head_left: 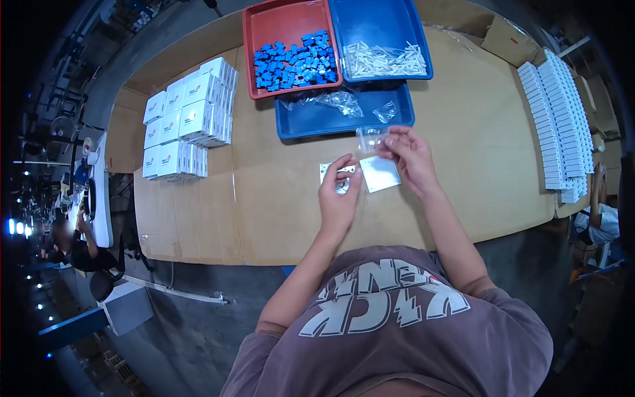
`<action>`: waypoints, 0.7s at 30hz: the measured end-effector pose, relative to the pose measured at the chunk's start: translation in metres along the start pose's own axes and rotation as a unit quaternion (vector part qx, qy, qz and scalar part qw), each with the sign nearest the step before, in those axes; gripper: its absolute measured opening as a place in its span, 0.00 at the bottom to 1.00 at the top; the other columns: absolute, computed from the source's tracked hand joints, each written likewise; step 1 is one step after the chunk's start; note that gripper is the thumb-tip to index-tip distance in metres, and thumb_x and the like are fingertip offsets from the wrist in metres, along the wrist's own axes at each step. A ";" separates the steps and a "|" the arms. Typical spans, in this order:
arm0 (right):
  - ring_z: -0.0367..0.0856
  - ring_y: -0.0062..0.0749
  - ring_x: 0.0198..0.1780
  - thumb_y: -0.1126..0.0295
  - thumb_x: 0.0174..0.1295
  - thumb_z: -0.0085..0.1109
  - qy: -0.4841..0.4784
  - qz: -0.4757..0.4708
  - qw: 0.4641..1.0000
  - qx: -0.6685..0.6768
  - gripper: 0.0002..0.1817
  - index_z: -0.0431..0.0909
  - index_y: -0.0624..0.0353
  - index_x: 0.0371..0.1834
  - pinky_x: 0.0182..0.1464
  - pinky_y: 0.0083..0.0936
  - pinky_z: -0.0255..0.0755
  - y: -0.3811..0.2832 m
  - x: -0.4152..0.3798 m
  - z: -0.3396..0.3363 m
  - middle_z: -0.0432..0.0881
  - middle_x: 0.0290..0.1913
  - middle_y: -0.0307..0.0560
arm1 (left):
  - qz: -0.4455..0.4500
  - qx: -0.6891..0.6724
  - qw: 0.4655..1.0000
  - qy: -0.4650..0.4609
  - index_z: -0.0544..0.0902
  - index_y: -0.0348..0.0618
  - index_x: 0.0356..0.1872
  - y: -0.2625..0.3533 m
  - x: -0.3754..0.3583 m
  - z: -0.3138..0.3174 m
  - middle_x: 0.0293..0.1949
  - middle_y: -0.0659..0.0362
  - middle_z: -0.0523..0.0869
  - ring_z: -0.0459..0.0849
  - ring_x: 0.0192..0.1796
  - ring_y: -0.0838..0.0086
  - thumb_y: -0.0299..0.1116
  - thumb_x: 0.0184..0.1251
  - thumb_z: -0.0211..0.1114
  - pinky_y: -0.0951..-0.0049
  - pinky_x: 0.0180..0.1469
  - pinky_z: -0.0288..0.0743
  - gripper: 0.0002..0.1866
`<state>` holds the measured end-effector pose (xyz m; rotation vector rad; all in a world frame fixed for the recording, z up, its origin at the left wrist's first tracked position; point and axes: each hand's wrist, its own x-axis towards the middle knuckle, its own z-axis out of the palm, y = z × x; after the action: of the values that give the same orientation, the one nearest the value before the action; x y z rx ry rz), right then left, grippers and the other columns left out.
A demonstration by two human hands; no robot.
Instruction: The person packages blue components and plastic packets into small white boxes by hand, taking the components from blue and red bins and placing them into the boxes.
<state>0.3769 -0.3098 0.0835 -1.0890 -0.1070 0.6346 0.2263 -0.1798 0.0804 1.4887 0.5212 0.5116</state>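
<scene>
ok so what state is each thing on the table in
Red tray, partly filled with blue pieces
Upper blue tray, partly filled with white pieces
Lower blue tray, partly covered, holding clear plastic
Left boxes, stacked
Right boxes, stacked in rows
Small clear bag, held in right hand
White square, lying on table
Patterned piece, partly hidden by left hand

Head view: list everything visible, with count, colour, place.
Table: one, brown, centre
Red tray: one, red, far side
Blue pieces: many, blue, red tray
Blue trays: two, blue, far and nearer
White pieces: many, white, far blue tray
Clear plastic: uncountable, transparent, near blue tray
Boxes: many, white, table's left
Stacked items: many, white, table's right
White square: one, white, mid-table
Patterned piece: one, white, at left hand
Small bag: one, clear, right hand
Other people: two, black/white clothes, edges
Background items: uncountable, dim, edges
Shirt: one, purplish, bottom
Hands: two, bare, centre
</scene>
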 end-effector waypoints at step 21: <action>0.88 0.23 0.45 0.56 0.81 0.58 -0.093 0.061 0.987 -0.118 0.21 0.83 0.64 0.60 0.50 0.25 0.85 -0.019 -0.015 0.028 0.90 0.48 0.44 | -0.053 -0.191 0.977 0.084 0.85 0.36 0.46 0.002 -0.002 0.000 0.37 0.64 0.85 0.77 0.36 0.86 0.33 0.80 0.69 0.83 0.38 0.69 0.09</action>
<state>0.3624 -0.3013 0.1166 -1.2694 -0.2856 0.8493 0.2248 -0.1811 0.0822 1.0514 0.5934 0.6194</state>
